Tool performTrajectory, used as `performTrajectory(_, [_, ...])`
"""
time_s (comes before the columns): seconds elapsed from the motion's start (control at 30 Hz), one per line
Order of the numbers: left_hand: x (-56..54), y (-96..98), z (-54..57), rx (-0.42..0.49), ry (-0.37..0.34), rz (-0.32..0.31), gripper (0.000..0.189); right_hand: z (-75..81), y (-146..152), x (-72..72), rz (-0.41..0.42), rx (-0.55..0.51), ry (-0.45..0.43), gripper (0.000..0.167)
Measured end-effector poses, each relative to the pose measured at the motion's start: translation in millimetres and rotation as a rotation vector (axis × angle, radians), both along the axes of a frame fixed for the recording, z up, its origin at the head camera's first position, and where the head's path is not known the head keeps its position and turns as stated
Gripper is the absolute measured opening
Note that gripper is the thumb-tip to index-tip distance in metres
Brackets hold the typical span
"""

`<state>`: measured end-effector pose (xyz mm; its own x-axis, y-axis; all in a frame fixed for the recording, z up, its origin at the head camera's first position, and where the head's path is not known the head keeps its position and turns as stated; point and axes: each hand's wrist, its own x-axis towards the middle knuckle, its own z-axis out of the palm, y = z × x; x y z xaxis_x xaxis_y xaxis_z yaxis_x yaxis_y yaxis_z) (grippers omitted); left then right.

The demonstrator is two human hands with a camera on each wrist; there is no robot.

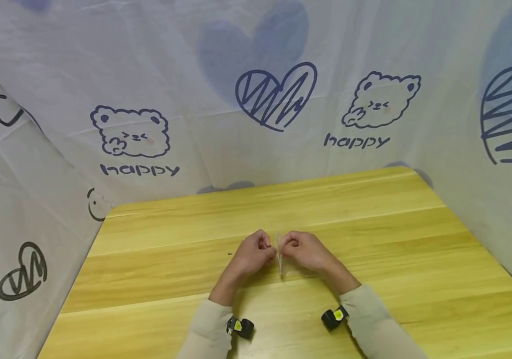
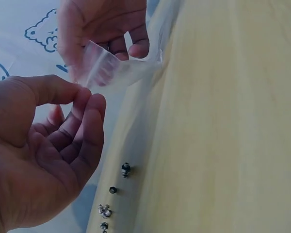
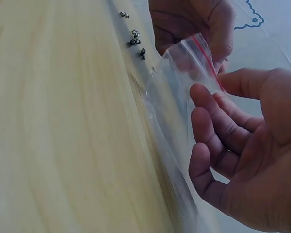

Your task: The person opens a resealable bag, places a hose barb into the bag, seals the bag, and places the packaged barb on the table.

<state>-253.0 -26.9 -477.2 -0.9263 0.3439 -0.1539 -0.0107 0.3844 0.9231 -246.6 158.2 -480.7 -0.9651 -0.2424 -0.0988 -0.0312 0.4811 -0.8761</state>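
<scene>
A small clear zip bag (image 1: 280, 267) with a red stripe near its mouth stands between my two hands, seen almost edge-on from the head. My left hand (image 2: 53, 141) pinches the bag's top edge between thumb and index finger. On the opposite side, thumb and index finger of my right hand (image 3: 252, 131) pinch the same edge by the red stripe, its other fingers loosely bent. In the right wrist view the see-through body of the bag (image 3: 167, 111) hangs below the fingers. It looks flat, with nothing visible inside.
Several small dark and silver metal pieces, screw-like (image 2: 126, 169), lie on the table beyond my hands. The wood-grain table (image 1: 170, 279) backs onto a white cloth (image 1: 184, 134) printed with hearts and bears. Black straps with cameras (image 1: 243, 327) sit at both cuffs.
</scene>
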Motion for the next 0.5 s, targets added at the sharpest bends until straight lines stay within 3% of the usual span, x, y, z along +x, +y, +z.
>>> performTrajectory(0.23, [0.0,-3.8,7.0,-0.166,0.165,0.002,0.008,0.6,3.8,-0.8,-0.029,-0.005,-0.001,0.012])
performTrajectory(0.5, [1.6,-5.0,8.2,-0.297,0.263,0.026,0.022,1.9,7.3,-2.5,-0.019,-0.003,0.017,0.003])
